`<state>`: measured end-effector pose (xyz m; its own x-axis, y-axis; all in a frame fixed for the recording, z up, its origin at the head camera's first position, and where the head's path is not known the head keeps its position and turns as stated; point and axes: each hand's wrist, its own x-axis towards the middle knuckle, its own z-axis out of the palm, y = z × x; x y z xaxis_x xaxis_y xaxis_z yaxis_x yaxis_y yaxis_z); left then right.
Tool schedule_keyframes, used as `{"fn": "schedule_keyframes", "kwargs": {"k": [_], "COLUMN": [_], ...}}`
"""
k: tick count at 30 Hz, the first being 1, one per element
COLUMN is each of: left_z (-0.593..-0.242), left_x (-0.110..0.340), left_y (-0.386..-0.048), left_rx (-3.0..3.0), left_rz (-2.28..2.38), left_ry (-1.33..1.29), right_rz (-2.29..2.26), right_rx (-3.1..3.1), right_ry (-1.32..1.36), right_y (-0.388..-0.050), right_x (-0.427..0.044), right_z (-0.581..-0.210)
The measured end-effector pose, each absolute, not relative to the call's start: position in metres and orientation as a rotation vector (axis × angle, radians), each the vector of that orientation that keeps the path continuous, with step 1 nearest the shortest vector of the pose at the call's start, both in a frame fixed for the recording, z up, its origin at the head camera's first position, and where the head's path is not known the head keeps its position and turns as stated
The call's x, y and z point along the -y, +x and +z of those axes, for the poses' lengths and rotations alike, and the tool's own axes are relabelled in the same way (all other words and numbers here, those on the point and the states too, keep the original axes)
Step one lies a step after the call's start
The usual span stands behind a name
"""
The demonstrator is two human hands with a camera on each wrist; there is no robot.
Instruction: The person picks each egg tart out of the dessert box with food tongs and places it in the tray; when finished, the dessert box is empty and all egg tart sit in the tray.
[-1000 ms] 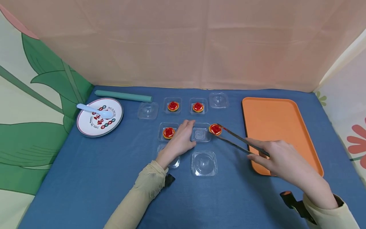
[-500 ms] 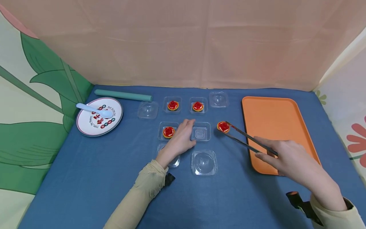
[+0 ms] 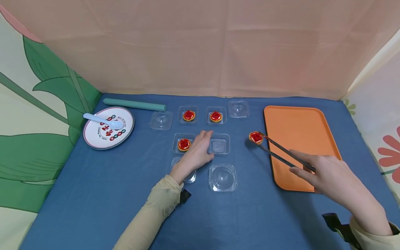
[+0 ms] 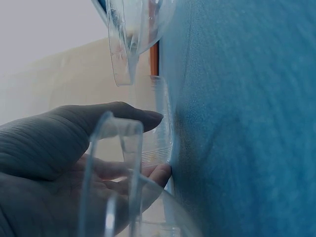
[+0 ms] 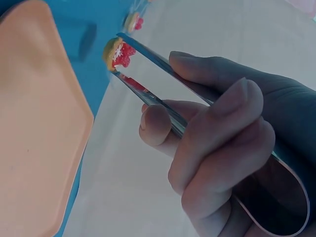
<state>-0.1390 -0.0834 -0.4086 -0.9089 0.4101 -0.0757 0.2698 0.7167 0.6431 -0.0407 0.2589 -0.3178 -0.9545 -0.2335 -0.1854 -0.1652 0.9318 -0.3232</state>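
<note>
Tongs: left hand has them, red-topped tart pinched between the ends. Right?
Wrong hand: the right hand has the tongs, as the head and right wrist views show. The red-topped tart is pinched between the ends, as you said.

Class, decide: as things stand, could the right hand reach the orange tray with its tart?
Probably yes. In the head view, the right hand overlaps the tray, the tart in its tongs is just off the left edge, and nothing shows between them.
</note>
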Motion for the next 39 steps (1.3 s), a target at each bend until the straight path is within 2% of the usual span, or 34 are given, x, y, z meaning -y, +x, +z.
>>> {"fn": "schedule_keyframes", "kwargs": {"k": [19, 30, 39], "left_z": [-0.405, -0.416, -0.405], "left_x": [0.082, 0.083, 0.083], "left_y": [-0.137, -0.141, -0.139], "left_rx": [-2.703, -2.729, -2.691], "left_rz": [0.93, 0.94, 0.94], "left_ry": [0.546, 0.591, 0.54], "right_rz": [-0.43, -0.418, -0.414], "right_rx": [-2.831, -2.818, -2.831], "right_ry": [-0.136, -0.096, -0.033], "right_y": [-0.035, -0.029, -0.024], "right_x": [-0.29, -0.307, -0.314], "right_z": [-0.327, -0.333, -0.334]}}
